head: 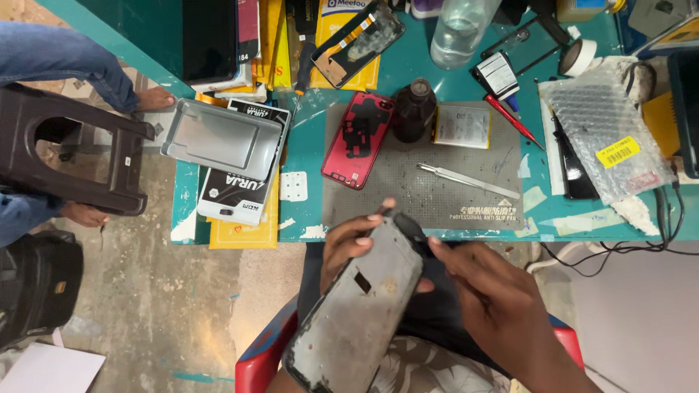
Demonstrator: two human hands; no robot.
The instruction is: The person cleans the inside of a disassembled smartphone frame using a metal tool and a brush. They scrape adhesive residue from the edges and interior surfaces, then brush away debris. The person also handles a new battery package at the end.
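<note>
Two bare hands are working over a grey phone panel (357,313), which is lying tilted in the person's lap at about six o'clock, below the near edge of the teal table (408,73). The left hand (349,244) is curling around the panel's upper left edge, fingers wrapped over the top corner, thumb on the face. The right hand (488,298) is coming in from four o'clock, its fingers pressed close together and its fingertips touching the panel's upper right corner; whether it is pinching a small part there cannot be told. Lying at twelve o'clock from the hands is a grey anti-slip mat (429,175), and resting on it are a red phone back (357,138), a dark bottle (415,109), a flat battery (462,125) and metal tweezers (466,180). Sitting at ten o'clock is a grey plastic tray (218,138) on top of printed boxes. Leaning at one o'clock is a red-handled screwdriver (513,120), and farther right a bubble-wrap bag (604,138) is lying near cables. Standing far off at nine o'clock, on the floor, is a dark plastic stool (73,153), with another person's foot (153,98) just beside it.
</note>
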